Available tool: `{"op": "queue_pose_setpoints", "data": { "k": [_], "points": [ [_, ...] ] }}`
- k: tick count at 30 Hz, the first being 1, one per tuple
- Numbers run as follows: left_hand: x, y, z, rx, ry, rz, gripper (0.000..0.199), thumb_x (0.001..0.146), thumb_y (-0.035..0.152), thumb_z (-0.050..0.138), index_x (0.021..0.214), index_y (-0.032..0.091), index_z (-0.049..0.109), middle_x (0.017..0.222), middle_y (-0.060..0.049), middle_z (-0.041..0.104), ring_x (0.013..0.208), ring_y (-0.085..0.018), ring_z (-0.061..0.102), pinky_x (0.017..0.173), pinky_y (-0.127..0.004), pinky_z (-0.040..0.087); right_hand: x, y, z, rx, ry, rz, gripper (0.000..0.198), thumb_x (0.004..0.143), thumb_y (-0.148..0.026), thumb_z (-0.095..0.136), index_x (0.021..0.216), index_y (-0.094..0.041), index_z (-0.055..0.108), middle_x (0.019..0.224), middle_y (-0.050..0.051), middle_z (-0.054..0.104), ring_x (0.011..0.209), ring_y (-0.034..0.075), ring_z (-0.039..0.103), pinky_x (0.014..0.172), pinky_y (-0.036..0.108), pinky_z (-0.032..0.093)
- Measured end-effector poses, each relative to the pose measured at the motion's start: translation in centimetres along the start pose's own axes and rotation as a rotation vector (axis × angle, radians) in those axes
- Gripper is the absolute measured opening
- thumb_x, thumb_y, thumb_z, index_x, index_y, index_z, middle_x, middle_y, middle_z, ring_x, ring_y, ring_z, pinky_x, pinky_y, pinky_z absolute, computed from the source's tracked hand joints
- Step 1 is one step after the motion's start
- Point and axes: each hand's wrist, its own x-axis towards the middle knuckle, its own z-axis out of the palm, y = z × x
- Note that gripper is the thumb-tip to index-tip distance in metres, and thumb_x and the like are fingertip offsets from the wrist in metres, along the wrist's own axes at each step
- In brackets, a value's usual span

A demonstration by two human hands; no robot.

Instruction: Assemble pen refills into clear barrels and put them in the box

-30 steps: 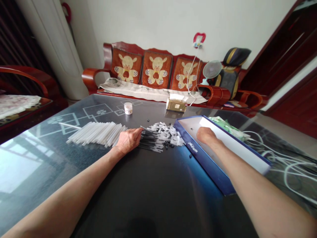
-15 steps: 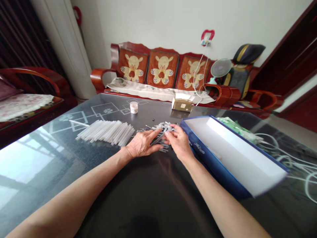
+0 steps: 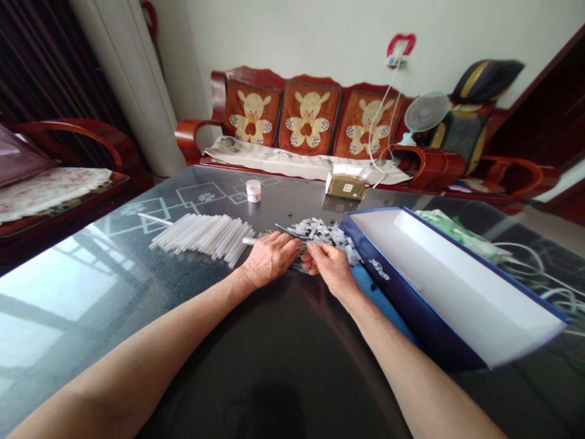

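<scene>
Compared with the frame one second ago, the right hand (image 3: 329, 265) is no longer reaching into the blue box (image 3: 429, 332); it is now working beside the left hand (image 3: 274, 257), fingertips close to fingertips. At far left, an armchair (image 3: 86, 128) with a floral seat cover (image 3: 50, 192) is standing beyond the table (image 3: 256, 353). Next, a single white tube (image 3: 155, 219) is lying just beside a heap of pale translucent tubes (image 3: 203, 236), which is resting left of the hands. One further tube end (image 3: 249, 241) is showing against the left hand's outer side; whether it is being held cannot be told. Behind, a small white container (image 3: 253, 191) is standing upright. The left hand is curling its fingers, palm down, over thin dark rods (image 3: 299, 266); its grip is hidden. The right hand is bringing thumb and fingers together; whether anything is clamped between them cannot be told. Beyond both hands, short white and black pieces (image 3: 320, 228) are lying in a loose pile reaching the box's near left corner. Farther back, a tissue box (image 3: 346, 186) is standing near the table's far edge. To the right, a green-and-white packet (image 3: 461, 235) and white cables (image 3: 525, 250) are lying beyond the blue box.
</scene>
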Motion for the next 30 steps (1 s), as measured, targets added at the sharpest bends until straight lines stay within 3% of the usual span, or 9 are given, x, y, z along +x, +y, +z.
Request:
{"op": "queue_pose_setpoints", "data": {
  "k": [12, 16, 19, 22, 25, 27, 30],
  "points": [
    [-0.04, -0.52, 0.29, 0.032, 0.004, 0.017, 0.036, 0.1, 0.036, 0.035, 0.095, 0.018, 0.066, 0.071, -0.004, 0.059, 0.07, -0.018, 0.05, 0.067, -0.032, 0.034, 0.37, -0.37, -0.17, -0.005, -0.074, -0.046, 0.033, 0.064, -0.039, 0.075, 0.089, -0.018, 0.068, 0.082, 0.001, 0.07, 0.075, 0.015, 0.066, 0.064, 0.025, 0.053],
    [-0.1, -0.55, 0.36, 0.03, 0.0, 0.013, 0.038, 0.1, 0.036, 0.034, 0.092, 0.017, 0.066, 0.071, -0.005, 0.06, 0.07, -0.018, 0.049, 0.067, -0.032, 0.033, 0.18, -0.35, -0.07, -0.054, -0.061, -0.03, 0.042, 0.069, -0.042, 0.073, 0.102, -0.02, 0.062, 0.097, 0.004, 0.069, 0.074, 0.016, 0.067, 0.05, 0.021, 0.051],
    [-0.09, -0.56, 0.33, 0.038, -0.005, 0.018, 0.038, 0.1, 0.036, 0.034, 0.091, 0.017, 0.066, 0.071, -0.005, 0.059, 0.07, -0.018, 0.049, 0.067, -0.032, 0.033, 0.16, -0.27, -0.09, -0.193, -0.048, -0.031, 0.033, 0.08, -0.05, 0.06, 0.086, -0.017, 0.064, 0.079, 0.004, 0.069, 0.058, 0.013, 0.064, 0.038, 0.018, 0.042],
    [-0.07, -0.57, 0.28, 0.039, -0.014, 0.026, 0.038, 0.1, 0.036, 0.034, 0.091, 0.017, 0.066, 0.071, -0.005, 0.06, 0.07, -0.018, 0.05, 0.067, -0.032, 0.034, 0.26, -0.08, -0.1, -0.247, -0.07, -0.059, 0.032, 0.083, -0.047, 0.055, 0.077, -0.017, 0.063, 0.068, 0.003, 0.066, 0.051, 0.011, 0.061, 0.037, 0.017, 0.039],
    [-0.1, -0.62, 0.29, 0.044, -0.019, 0.026, 0.039, 0.1, 0.036, 0.034, 0.092, 0.017, 0.066, 0.071, -0.005, 0.06, 0.07, -0.018, 0.05, 0.067, -0.032, 0.034, 0.27, 0.03, -0.05, -0.145, -0.101, -0.057, 0.024, 0.078, -0.039, 0.061, 0.088, -0.018, 0.063, 0.08, 0.003, 0.068, 0.063, 0.013, 0.066, 0.039, 0.015, 0.04],
    [-0.12, -0.67, 0.33, 0.046, -0.02, 0.022, 0.038, 0.1, 0.037, 0.034, 0.093, 0.017, 0.066, 0.072, -0.005, 0.061, 0.07, -0.018, 0.05, 0.068, -0.032, 0.035, 0.21, 0.0, -0.05, -0.068, -0.118, -0.033, 0.03, 0.074, -0.036, 0.066, 0.099, -0.019, 0.06, 0.092, 0.003, 0.068, 0.071, 0.014, 0.068, 0.038, 0.014, 0.04],
    [-0.1, -0.66, 0.34, 0.048, -0.015, 0.022, 0.038, 0.099, 0.037, 0.035, 0.094, 0.017, 0.066, 0.072, -0.005, 0.061, 0.07, -0.018, 0.05, 0.068, -0.032, 0.035, 0.16, 0.0, -0.15, -0.051, -0.096, 0.005, 0.037, 0.076, -0.041, 0.065, 0.104, -0.019, 0.058, 0.092, 0.004, 0.068, 0.063, 0.013, 0.067, 0.035, 0.015, 0.037]
  ]
}}
